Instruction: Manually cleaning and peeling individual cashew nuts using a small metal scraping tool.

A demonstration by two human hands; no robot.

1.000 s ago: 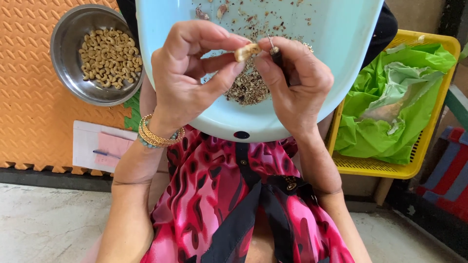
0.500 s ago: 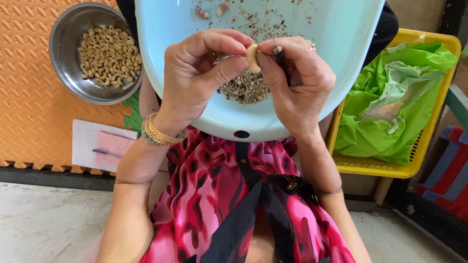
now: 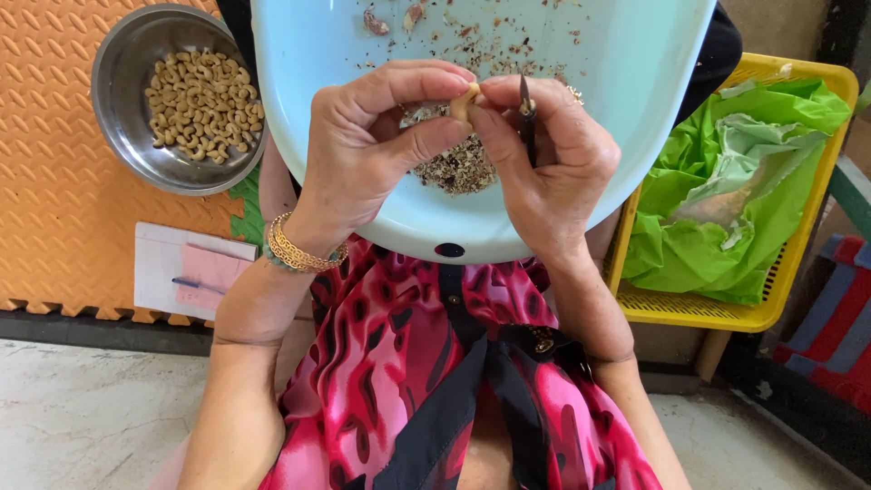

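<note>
Over the pale blue basin (image 3: 635, 109), above its heap of husk scraps (image 3: 458, 168), the left hand (image 3: 372, 154) pinches a pale cashew kernel (image 3: 464, 102) between thumb and fingertips. The right hand (image 3: 549, 163) steadies it while clasping a small dark blade (image 3: 526, 109). The nut looks light, smooth and brittle, best held by its curved sides.

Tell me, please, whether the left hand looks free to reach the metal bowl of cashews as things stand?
Probably not at once: the left hand is pinching a cashew together with the right hand over the blue basin. The metal bowl sits uncovered on its side, with nothing between them.
</note>
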